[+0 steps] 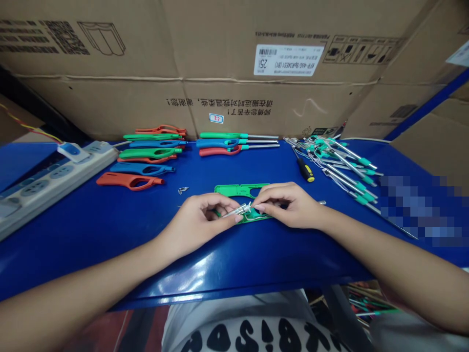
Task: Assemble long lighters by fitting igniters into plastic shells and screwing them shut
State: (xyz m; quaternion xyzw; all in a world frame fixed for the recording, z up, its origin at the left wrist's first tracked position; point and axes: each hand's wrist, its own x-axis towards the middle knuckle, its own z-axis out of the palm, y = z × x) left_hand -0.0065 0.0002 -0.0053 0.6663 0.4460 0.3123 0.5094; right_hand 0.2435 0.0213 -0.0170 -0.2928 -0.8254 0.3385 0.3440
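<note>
My left hand (205, 215) is closed in a pinch on a clear, silvery lighter fuel tank (236, 211), tilted over a green lighter shell half (252, 217). My right hand (289, 205) is pinched at the tank's right end; its fingertips hide what they grip. Thin wires and a teal piece show in the shell beneath, and a metal tube end (322, 202) pokes out past my right hand. Just behind lies a second green shell half (234, 189), hollow side up. A few small screws (182, 190) rest to the left.
Orange, blue and green handle shells (142, 168) are stacked at left, near a power strip (54, 176). Assembled lighters (238, 143) lie at the back. A screwdriver (305, 170) and a heap of wired metal tubes (344, 164) are at right. Cardboard (227, 63) walls the blue table's (154, 274) rear.
</note>
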